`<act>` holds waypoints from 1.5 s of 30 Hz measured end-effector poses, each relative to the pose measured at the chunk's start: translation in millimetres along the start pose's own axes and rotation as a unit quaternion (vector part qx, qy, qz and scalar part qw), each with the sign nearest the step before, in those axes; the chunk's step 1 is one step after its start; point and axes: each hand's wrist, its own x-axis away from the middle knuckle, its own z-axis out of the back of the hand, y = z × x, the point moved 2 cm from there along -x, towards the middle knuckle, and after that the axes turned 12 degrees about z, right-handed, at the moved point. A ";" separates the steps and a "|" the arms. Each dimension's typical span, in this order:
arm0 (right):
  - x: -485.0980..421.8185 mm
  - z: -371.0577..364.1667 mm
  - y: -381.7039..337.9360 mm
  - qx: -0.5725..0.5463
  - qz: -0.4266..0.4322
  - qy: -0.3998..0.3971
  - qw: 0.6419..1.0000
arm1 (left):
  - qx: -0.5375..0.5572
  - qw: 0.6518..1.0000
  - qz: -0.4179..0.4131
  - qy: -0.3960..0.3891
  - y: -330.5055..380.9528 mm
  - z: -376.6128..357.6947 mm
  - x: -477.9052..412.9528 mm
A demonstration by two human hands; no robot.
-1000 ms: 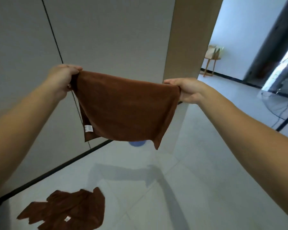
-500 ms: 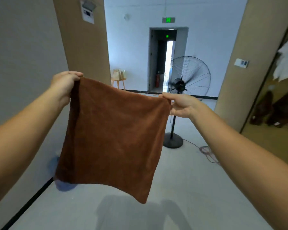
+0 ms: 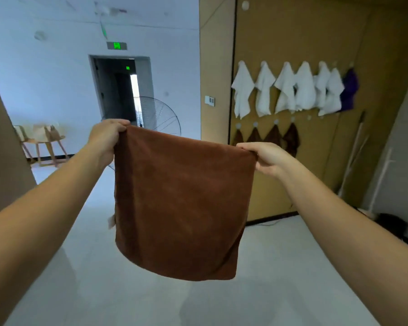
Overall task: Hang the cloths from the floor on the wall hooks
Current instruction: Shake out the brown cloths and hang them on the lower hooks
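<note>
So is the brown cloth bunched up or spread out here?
Spread out: the cloth hangs flat, left hand and right hand pinching its top corners.

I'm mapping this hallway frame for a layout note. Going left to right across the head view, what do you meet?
wooden chair → left hand → brown cloth → right hand → purple cloth hanging on the wall

Your left hand and right hand each pinch a top corner of the brown cloth, which hangs flat between them above the floor. On the tan wall to the right, white cloths hang above smaller brown cloths. A fan stands behind the held cloth.
</note>
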 end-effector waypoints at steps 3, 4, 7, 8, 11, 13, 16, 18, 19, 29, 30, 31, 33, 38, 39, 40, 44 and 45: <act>-10.3 74.0 -20.6 0.031 0.042 0.062 0.997 | -0.006 0.999 0.004 -0.036 -6.0 -81.8 -0.2; -11.4 96.2 -28.3 0.046 0.060 0.080 0.994 | -0.003 0.999 0.004 -0.048 -7.2 -108.4 0.3; -14.4 155.5 -48.1 0.151 0.134 0.114 0.973 | 0.008 0.997 0.003 -0.075 -12.3 -181.4 1.9; -17.2 172.7 -54.4 0.181 0.161 0.117 0.963 | 0.008 0.996 0.003 -0.085 -13.6 -203.8 1.8; -32.3 222.7 -71.6 0.217 0.198 0.135 0.946 | 0.011 0.994 0.009 -0.113 -15.9 -262.8 -0.1; -42.3 251.7 -82.3 0.238 0.193 0.148 0.940 | 0.008 0.992 0.011 -0.126 -17.1 -297.1 -2.8; -57.5 291.4 -92.6 0.262 0.203 0.172 0.928 | 0.008 0.989 0.013 -0.149 -20.7 -343.1 -12.3; -69.4 315.7 -95.4 0.259 0.216 0.195 0.921 | 0.007 0.986 0.017 -0.165 -24.4 -373.5 -21.8; -76.4 326.5 -95.7 0.256 0.215 0.207 0.919 | 0.006 0.985 0.017 -0.171 -26.1 -389.2 -26.9; -167.4 407.4 -107.0 0.300 0.234 0.287 0.879 | 0.001 0.962 0.012 -0.274 -30.1 -559.9 -112.6; -177.4 417.6 -109.2 0.314 0.242 0.289 0.871 | -0.001 0.960 0.013 -0.281 -30.4 -575.1 -124.6; -187.2 428.7 -111.0 0.324 0.252 0.295 0.863 | 0.001 0.957 0.014 -0.288 -31.5 -589.8 -137.2; -204.1 450.1 -112.3 0.337 0.266 0.317 0.845 | -0.002 0.953 0.017 -0.302 -33.3 -617.8 -158.4; -239.5 496.3 -106.5 0.364 0.253 0.373 0.815 | -0.020 0.940 0.032 -0.339 -44.1 -683.8 -189.2; -246.3 505.9 -106.2 0.361 0.245 0.382 0.814 | -0.028 0.937 0.034 -0.346 -47.8 -697.4 -193.9; -252.9 516.2 -106.2 0.360 0.238 0.389 0.814 | -0.038 0.935 0.036 -0.352 -51.1 -710.8 -198.2; -277.2 559.1 -102.8 0.361 0.230 0.395 0.813 | -0.070 0.932 0.036 -0.354 -59.0 -762.9 -209.9; -283.5 570.6 -100.2 0.363 0.228 0.397 0.811 | -0.082 0.930 0.033 -0.358 -61.1 -776.3 -211.6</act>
